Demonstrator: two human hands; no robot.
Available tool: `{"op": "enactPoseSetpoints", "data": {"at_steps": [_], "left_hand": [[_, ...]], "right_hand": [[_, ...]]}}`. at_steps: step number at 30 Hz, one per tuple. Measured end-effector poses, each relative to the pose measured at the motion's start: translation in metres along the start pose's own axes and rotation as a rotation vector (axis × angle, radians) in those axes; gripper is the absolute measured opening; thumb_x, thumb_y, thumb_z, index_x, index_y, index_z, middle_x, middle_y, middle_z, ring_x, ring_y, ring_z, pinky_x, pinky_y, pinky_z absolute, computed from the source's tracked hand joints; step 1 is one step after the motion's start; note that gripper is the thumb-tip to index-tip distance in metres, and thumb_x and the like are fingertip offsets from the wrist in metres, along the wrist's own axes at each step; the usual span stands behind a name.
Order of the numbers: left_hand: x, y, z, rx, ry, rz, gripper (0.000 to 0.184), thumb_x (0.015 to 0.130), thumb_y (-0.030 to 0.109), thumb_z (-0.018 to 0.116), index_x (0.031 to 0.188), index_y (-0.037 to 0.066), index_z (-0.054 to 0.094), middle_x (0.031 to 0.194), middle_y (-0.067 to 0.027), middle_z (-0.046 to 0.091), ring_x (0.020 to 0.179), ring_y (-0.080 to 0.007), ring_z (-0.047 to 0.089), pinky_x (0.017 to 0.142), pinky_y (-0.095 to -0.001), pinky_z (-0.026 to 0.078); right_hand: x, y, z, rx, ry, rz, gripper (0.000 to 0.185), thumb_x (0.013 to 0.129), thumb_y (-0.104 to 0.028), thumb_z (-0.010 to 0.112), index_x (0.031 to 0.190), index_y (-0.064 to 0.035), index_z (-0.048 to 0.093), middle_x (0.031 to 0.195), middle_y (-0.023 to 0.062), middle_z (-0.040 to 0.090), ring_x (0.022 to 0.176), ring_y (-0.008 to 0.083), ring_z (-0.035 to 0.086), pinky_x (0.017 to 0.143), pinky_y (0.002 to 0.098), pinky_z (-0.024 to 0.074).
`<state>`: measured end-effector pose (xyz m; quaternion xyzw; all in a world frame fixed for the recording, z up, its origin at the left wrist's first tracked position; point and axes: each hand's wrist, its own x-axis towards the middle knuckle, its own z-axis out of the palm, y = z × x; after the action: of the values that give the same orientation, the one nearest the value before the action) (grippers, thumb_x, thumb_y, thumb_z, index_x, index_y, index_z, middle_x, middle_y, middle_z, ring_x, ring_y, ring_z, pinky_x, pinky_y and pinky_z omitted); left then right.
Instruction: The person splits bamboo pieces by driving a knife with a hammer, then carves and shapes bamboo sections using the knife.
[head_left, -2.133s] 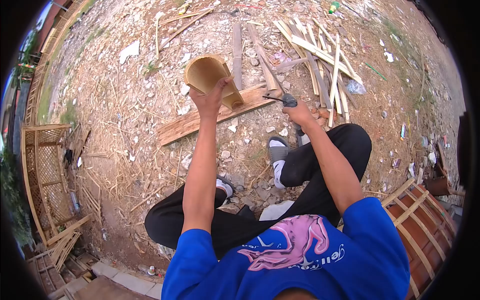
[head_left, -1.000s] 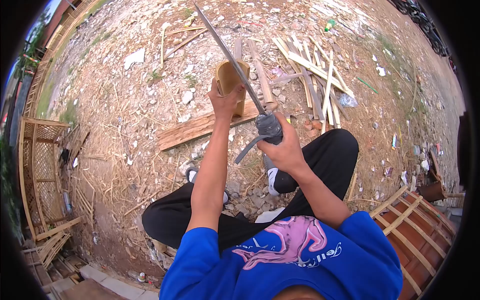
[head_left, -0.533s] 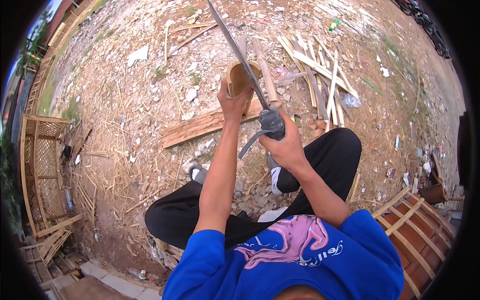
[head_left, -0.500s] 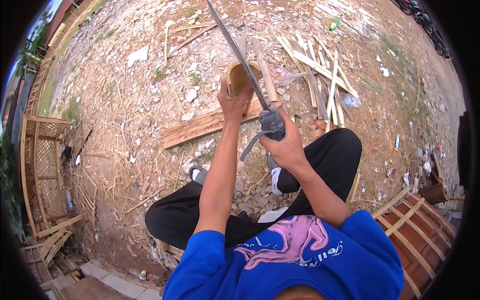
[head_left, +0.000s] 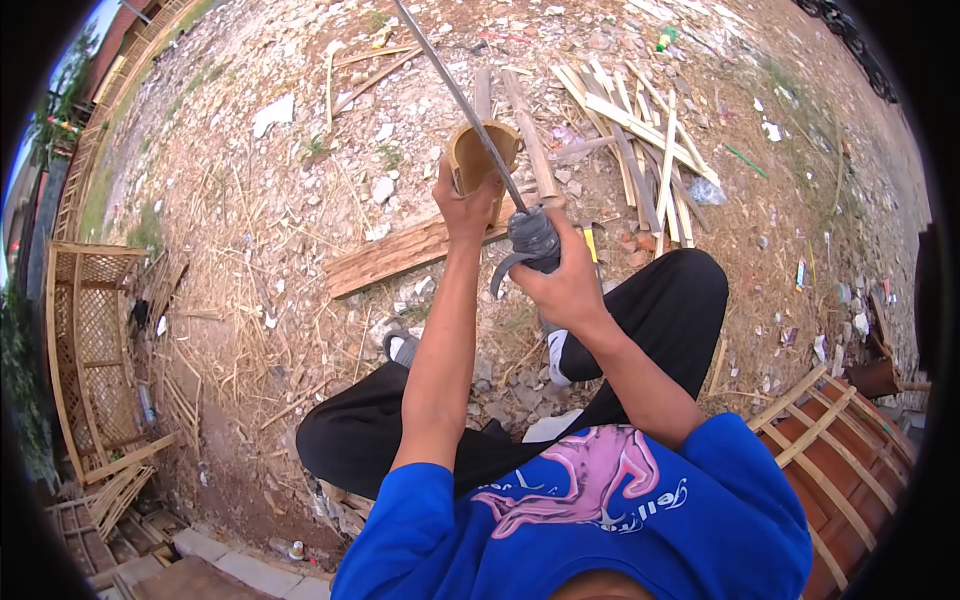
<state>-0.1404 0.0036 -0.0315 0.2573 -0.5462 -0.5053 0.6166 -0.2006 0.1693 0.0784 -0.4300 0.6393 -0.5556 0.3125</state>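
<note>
My left hand (head_left: 466,212) is closed around the side of a curved, split bamboo piece (head_left: 468,165), held upright with its hollow face showing. The lower end of the bamboo is partly hidden behind my hand, beside a rough wooden block (head_left: 385,262) on the ground. My right hand (head_left: 562,272) grips the dark, wrapped handle of a machete (head_left: 450,84); a loose strap hangs from the handle. The long blade slants up and left, crossing in front of the bamboo; I cannot tell whether they touch. Its tip runs past the top of the view.
Cut strips of wood or bamboo (head_left: 650,150) lie piled ahead to the right. A yellow-and-dark object (head_left: 590,243) shows behind my right hand. A lattice frame (head_left: 95,350) stands at left, and a slatted structure (head_left: 825,440) at right. Rubble and shavings cover the ground.
My right hand has shifted slightly left, and the machete blade has turned more edge-on, its upper part moving left. My left hand and the bamboo have barely moved. The yellow-and-dark object shows more.
</note>
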Motion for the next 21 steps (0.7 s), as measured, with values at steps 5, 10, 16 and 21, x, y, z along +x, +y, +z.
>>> {"op": "enactPoseSetpoints", "data": {"at_steps": [5, 10, 16, 21], "left_hand": [[-0.004, 0.002, 0.008, -0.167, 0.023, -0.051, 0.028, 0.078, -0.003, 0.078, 0.102, -0.006, 0.063, 0.093, -0.0084, 0.07, 0.08, -0.0156, 0.069, 0.07, -0.0297, 0.058], [-0.007, 0.001, 0.008, -0.068, -0.023, -0.007, 0.035, 0.08, -0.007, 0.073, 0.111, -0.006, 0.058, 0.096, -0.0124, 0.07, 0.083, -0.0189, 0.07, 0.072, -0.0323, 0.061], [-0.007, 0.004, 0.01, 0.045, -0.004, -0.026, 0.036, 0.08, -0.009, 0.071, 0.113, -0.005, 0.056, 0.095, -0.0133, 0.07, 0.082, -0.0189, 0.07, 0.072, -0.0325, 0.061], [-0.009, 0.011, 0.012, 0.093, -0.009, -0.002, 0.033, 0.081, -0.009, 0.07, 0.111, -0.005, 0.056, 0.093, -0.0137, 0.07, 0.081, -0.0198, 0.071, 0.071, -0.0321, 0.061]], "right_hand": [[-0.004, 0.002, 0.002, -0.021, 0.02, -0.013, 0.044, 0.071, -0.009, 0.074, 0.11, -0.0016, 0.056, 0.091, 0.0144, 0.068, 0.081, 0.0225, 0.068, 0.075, 0.0347, 0.0515], [-0.008, 0.002, 0.004, 0.026, 0.022, 0.021, 0.042, 0.071, -0.009, 0.073, 0.109, -0.0023, 0.056, 0.091, 0.0143, 0.069, 0.082, 0.0228, 0.068, 0.076, 0.0354, 0.0514], [-0.007, 0.008, 0.011, 0.085, 0.012, 0.073, 0.039, 0.072, -0.009, 0.073, 0.107, -0.0029, 0.056, 0.091, 0.0145, 0.068, 0.084, 0.0232, 0.069, 0.077, 0.0356, 0.0514], [-0.007, 0.015, 0.01, 0.04, 0.022, 0.015, 0.04, 0.072, -0.009, 0.073, 0.107, -0.0028, 0.055, 0.089, 0.0155, 0.068, 0.084, 0.026, 0.069, 0.076, 0.0369, 0.0518]]}}
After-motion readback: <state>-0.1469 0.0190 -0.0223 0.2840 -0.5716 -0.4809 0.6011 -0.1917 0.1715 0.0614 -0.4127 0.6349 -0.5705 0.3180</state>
